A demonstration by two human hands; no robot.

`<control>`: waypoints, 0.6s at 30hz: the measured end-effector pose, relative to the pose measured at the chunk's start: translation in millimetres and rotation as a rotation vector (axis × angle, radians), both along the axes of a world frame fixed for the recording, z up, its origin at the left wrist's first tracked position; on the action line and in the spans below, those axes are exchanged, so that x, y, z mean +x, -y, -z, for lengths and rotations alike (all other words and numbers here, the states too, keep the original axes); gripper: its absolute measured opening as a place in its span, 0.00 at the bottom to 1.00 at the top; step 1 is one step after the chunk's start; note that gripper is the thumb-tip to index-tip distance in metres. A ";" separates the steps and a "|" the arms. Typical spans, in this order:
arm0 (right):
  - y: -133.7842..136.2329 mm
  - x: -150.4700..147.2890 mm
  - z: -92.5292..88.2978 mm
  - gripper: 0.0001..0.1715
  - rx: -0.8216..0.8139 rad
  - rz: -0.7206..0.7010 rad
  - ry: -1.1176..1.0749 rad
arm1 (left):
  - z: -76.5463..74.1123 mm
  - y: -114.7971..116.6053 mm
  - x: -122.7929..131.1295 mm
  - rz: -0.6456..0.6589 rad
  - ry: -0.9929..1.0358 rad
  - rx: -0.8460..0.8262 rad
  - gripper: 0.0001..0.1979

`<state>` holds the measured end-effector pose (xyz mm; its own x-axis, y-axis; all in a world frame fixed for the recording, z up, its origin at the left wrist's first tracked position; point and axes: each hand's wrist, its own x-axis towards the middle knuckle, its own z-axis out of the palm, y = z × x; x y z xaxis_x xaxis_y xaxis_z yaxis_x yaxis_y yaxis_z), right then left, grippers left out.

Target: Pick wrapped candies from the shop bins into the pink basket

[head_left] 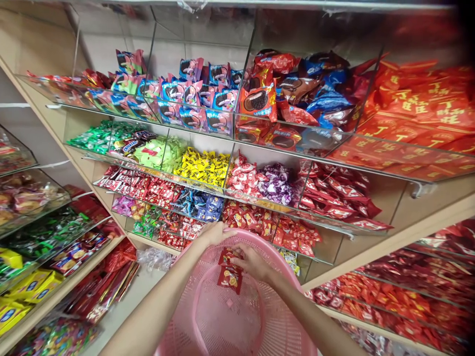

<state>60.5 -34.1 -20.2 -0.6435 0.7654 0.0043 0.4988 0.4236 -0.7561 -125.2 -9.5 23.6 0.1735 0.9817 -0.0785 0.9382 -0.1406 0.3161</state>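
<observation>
Head view: candy shelves [401, 233] behind pink basket [228, 329]
Left hand [214, 235]: on basket, fingertips hidden, closure unclear
Right hand [256, 264]: half-curled, partly covering red packets [229, 278]; pinch uncertain

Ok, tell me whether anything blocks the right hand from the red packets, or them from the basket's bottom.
Nothing visible does: the right hand is at the red packets, with no object showing between them and the pink basket's bottom. The left hand is at the rim.

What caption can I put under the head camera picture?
Left hand at a basket, right hand on red packets inside it, by shelves of snacks.
</observation>
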 end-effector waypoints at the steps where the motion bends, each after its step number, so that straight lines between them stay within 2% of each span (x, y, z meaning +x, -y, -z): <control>1: 0.5 -0.4 -1.7 0.18 0.001 0.013 -0.014 | 0.1 -0.3 -0.6 -0.001 0.000 0.002 0.32; 4: 7.4 0.3 -12.4 0.20 0.052 0.027 -0.025 | -0.9 -0.3 -2.3 0.003 0.006 0.007 0.32; 8: 27.4 3.8 -23.7 0.23 0.145 -0.050 0.072 | -2.0 -0.3 -2.5 0.008 0.009 0.006 0.32; 11: 42.6 4.7 -16.6 0.25 0.192 -0.140 0.241 | -0.2 -2.4 0.9 0.020 0.010 -0.003 0.33; 14: 50.6 3.3 -3.5 0.25 0.281 -0.169 0.407 | 1.8 -5.3 6.0 0.029 0.009 -0.012 0.34; 16: 48.8 4.4 -0.5 0.25 0.316 -0.160 0.435 | 1.7 -6.4 8.4 0.030 0.006 -0.014 0.34; 18: 41.0 9.6 -4.1 0.21 0.309 -0.118 0.386 | 0.5 -6.4 9.2 0.030 0.006 -0.014 0.34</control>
<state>70.0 -75.1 -16.1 -0.7250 0.6878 -0.0357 0.6523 0.6690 -0.3563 -115.9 -3.1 23.1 0.2033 0.9749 -0.0908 0.9319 -0.1642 0.3236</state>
